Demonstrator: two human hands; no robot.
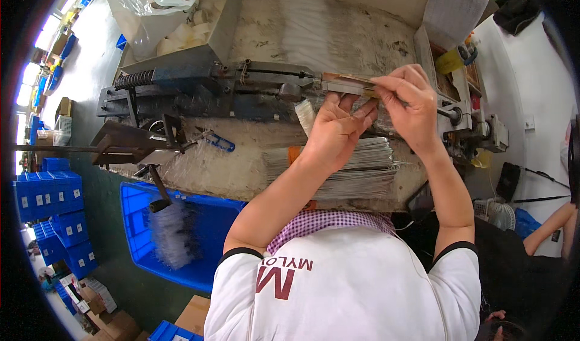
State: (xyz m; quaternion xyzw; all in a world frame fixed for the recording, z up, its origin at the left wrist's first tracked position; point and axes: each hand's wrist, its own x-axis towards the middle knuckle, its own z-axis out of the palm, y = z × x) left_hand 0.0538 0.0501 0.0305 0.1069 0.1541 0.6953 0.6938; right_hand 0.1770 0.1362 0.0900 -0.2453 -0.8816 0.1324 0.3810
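Observation:
At the right end of the long metal bench machine (266, 78), both my hands meet around a small metal block with a coppery upper edge (341, 86). My left hand (338, 126) comes from below, its fingers curled up against the block's lower side. From the right, my right hand (414, 102) pinches with thumb and forefinger at the block's right end; whatever lies between the fingertips is too small to name. A pale wrapped roll (306, 116) leans beside my left hand. Below my hands lies a bundle of thin pale wires (356, 168).
A tray (220, 29) holding a plastic bag stands at the back left. A metal lever frame (136, 144) juts over the left table edge, near a blue-handled tool (221, 142). Below it sits a blue bin (136, 238). Another machine part (477, 123) stands right.

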